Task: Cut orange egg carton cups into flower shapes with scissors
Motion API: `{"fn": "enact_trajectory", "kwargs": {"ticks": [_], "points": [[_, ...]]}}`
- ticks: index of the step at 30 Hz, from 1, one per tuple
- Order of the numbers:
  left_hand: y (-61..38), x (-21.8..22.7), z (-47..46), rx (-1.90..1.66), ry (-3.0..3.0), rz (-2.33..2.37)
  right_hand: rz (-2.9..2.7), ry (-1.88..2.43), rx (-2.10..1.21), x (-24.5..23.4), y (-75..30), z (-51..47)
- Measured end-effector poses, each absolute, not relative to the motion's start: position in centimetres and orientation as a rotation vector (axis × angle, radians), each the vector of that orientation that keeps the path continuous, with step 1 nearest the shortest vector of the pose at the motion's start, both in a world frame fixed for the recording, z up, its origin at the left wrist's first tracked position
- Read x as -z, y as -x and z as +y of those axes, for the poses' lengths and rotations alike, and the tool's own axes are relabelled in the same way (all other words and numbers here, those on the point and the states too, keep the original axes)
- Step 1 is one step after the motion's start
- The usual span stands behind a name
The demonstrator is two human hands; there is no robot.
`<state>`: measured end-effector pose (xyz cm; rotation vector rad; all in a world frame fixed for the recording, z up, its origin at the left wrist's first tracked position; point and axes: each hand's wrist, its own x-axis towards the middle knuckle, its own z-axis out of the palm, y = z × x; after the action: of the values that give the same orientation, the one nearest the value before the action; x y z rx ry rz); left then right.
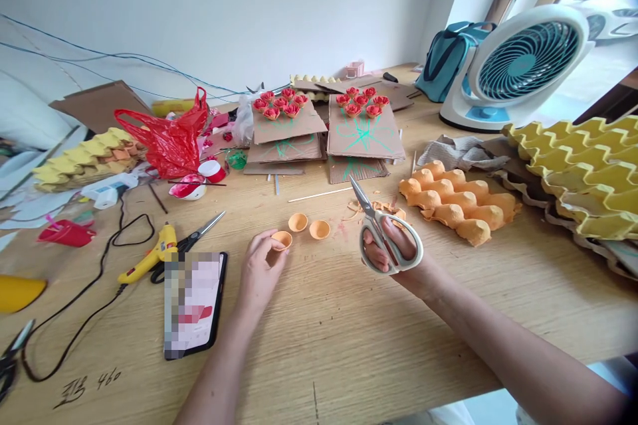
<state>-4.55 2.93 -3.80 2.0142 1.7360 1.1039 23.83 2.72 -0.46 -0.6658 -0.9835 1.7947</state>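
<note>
The left hand (259,272) had its thumb and fingertips pinched on the rim of a small orange cup (282,240), to the left of the pale-handled scissors (373,216); whether that cup touched the table could not be told. The right hand (401,242) gripped the scissors, its fingers curled through the loops, the blades together and pointing away from the body.

Between the held cup and the scissors stood two more cups, one farther off (298,222) and one closer to the scissors (319,230), both with their mouths up. Just beyond the handles of the scissors lay torn orange scraps (396,212), and past the blade tips a thin wooden stick (319,195). Right of the scissors was an orange egg tray (458,199), bumps upward, and farther right a stack of yellow trays (588,176).

Beyond the scissors, two stacks of cardboard, a left one (286,131) and a right one (343,143), carried red flowers on top and green strokes. Well left of the scissors lay a phone (203,299), a yellow glue gun (149,255) and dark-handled scissors (197,236); farther beyond these sat a red plastic bag (169,139). Far right and behind the scissors stood a white fan (528,66) beside a teal bag (451,60).
</note>
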Motion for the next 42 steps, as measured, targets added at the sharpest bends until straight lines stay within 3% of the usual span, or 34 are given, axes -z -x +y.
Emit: {"fn": "enact_trajectory", "kwargs": {"ticks": [8, 14, 19, 24, 30, 37, 42], "points": [[4.6, 6.0, 3.4, -1.183, -1.81, 1.826, -0.88, 0.519, -1.934, 0.1, -23.5, 2.4], [3.5, 2.8, 2.2, -1.355, -1.799, 1.843, -0.819, 0.551, -1.937, 0.0, -23.6, 2.2], [-2.4, -1.9, 3.3, -1.251, -1.361, 1.188, -0.784, 0.431, -2.025, 0.0, -23.2, 1.7], [-9.0, -2.9, 5.0, -1.059, -0.995, 0.805, -0.739, 0.413, -2.027, 0.2, -23.2, 1.9], [-9.5, -0.5, 2.6, -0.934, -1.711, 0.996, -0.74, 0.538, -1.64, -0.4, -24.3, 2.7], [-3.0, 1.8, 3.1, -0.87, -2.421, 1.708, -0.95, 0.614, -1.59, -0.5, -23.9, 2.1], [-3.0, 2.2, 4.0, -0.71, -2.418, 1.735, -1.142, 0.647, -1.588, 0.5, -23.5, 1.8]]}}
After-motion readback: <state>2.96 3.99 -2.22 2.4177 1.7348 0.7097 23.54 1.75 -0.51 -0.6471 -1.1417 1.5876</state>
